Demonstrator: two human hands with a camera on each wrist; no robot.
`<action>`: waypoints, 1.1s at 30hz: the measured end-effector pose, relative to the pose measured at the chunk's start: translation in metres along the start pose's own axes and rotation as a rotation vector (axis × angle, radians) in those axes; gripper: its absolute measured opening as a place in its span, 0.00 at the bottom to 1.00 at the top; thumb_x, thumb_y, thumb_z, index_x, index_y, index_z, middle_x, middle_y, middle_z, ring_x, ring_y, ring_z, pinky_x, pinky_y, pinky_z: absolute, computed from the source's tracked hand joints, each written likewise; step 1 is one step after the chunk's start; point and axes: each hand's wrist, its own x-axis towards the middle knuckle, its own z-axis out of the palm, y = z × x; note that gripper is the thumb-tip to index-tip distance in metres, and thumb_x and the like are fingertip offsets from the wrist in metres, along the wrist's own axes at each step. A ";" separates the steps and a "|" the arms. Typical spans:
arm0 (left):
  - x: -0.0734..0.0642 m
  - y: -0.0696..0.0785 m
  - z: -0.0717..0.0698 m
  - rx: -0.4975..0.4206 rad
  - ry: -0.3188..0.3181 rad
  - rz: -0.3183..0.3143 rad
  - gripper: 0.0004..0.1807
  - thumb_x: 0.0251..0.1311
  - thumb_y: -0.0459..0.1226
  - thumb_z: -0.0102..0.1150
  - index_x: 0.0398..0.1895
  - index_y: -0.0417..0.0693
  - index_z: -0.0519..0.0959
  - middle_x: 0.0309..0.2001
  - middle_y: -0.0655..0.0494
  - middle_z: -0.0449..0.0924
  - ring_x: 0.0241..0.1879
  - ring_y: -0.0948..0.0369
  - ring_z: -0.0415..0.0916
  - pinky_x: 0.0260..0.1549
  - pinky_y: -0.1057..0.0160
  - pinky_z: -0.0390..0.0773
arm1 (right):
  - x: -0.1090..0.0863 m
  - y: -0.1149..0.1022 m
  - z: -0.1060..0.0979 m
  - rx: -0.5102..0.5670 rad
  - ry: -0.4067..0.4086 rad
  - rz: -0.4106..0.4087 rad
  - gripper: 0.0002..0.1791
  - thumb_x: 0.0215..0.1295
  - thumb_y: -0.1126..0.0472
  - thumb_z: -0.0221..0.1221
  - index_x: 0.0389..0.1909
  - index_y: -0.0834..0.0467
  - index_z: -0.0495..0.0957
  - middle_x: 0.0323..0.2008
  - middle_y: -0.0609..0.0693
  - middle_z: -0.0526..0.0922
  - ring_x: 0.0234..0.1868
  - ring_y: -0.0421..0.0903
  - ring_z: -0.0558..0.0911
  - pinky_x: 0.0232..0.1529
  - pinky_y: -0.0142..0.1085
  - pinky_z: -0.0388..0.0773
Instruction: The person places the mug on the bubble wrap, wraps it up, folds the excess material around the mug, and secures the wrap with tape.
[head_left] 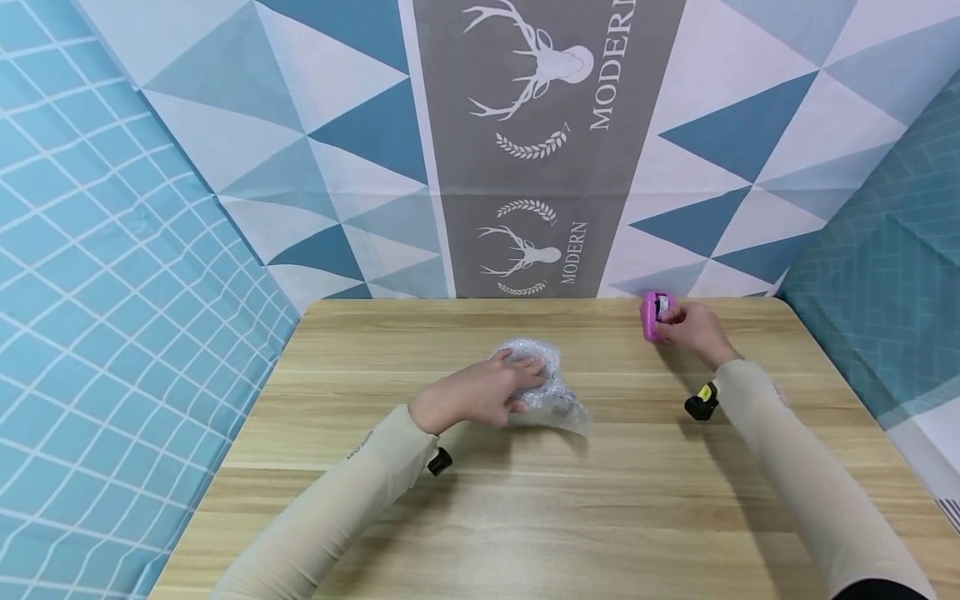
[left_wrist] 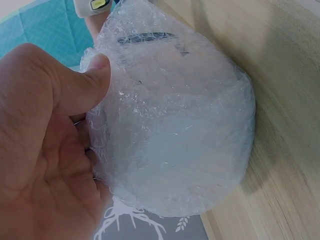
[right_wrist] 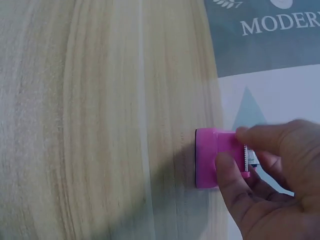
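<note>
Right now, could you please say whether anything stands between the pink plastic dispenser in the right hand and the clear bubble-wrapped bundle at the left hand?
Nothing visible does: in the head view, only pale wood-grain tabletop shows between the pink dispenser, held in the right hand, and the bubble-wrapped bundle.

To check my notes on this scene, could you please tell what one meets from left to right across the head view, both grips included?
Blue grid-patterned cloth → left grip → bubble-wrapped bundle → pink object → right grip → teal cloth.
</note>
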 end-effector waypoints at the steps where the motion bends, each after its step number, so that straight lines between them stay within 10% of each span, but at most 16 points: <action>1: 0.000 0.000 0.000 -0.001 0.000 0.000 0.30 0.69 0.36 0.61 0.73 0.46 0.71 0.78 0.49 0.60 0.79 0.57 0.55 0.81 0.46 0.45 | 0.000 0.000 0.000 0.002 -0.001 0.006 0.20 0.72 0.52 0.62 0.49 0.66 0.76 0.51 0.66 0.78 0.48 0.56 0.75 0.42 0.35 0.77; 20: -0.001 -0.001 0.000 -0.002 0.012 0.007 0.30 0.68 0.35 0.61 0.73 0.46 0.71 0.78 0.48 0.61 0.79 0.57 0.55 0.81 0.46 0.45 | -0.006 0.001 -0.007 0.176 -0.038 0.185 0.35 0.78 0.41 0.43 0.57 0.71 0.75 0.53 0.65 0.77 0.52 0.55 0.76 0.46 0.37 0.77; 33: 0.000 -0.001 0.001 0.008 0.017 0.011 0.30 0.68 0.35 0.62 0.73 0.46 0.72 0.78 0.49 0.61 0.79 0.57 0.55 0.81 0.46 0.45 | -0.004 -0.010 0.000 0.043 -0.017 0.060 0.25 0.70 0.53 0.62 0.56 0.68 0.74 0.56 0.67 0.76 0.52 0.57 0.75 0.48 0.41 0.77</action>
